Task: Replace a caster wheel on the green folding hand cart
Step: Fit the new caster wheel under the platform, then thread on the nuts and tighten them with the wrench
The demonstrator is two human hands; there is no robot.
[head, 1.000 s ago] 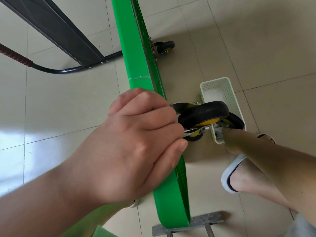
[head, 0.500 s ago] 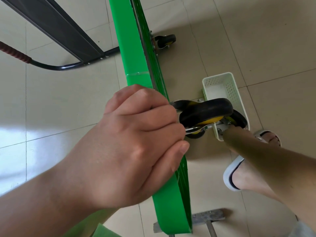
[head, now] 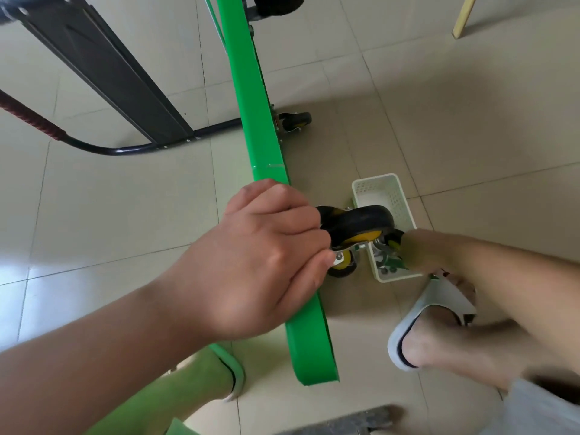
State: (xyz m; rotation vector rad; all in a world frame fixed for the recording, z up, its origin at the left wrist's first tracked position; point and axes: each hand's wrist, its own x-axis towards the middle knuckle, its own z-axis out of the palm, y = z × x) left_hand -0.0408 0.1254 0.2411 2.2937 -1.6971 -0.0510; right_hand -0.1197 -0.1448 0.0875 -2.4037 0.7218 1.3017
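Note:
The green cart deck (head: pixel 257 120) stands on its edge and runs from the top centre down toward me. A black caster wheel (head: pixel 361 222) with a yellow hub sits against the deck's right face. My left hand (head: pixel 260 259) curls over the deck edge, its fingertips and thumb gripping the caster's metal bracket. A second small wheel (head: pixel 342 265) shows just below it. My right hand (head: pixel 420 249) reaches into the near end of a white basket (head: pixel 376 178) that holds small hardware. Its fingers are blurred and partly hidden.
Another caster (head: pixel 295 120) is mounted farther along the deck, and a larger black wheel (head: pixel 279 3) sits at the top. The cart's black folded handle frame (head: pixel 103 73) lies left. My slippered feet (head: pixel 433 324) flank the deck. A wooden leg (head: pixel 461 17) stands far right.
The view has lifted and pulled back, showing more floor and the far wheels. My left hand keeps its hold at the caster and my right hand stays at the basket.

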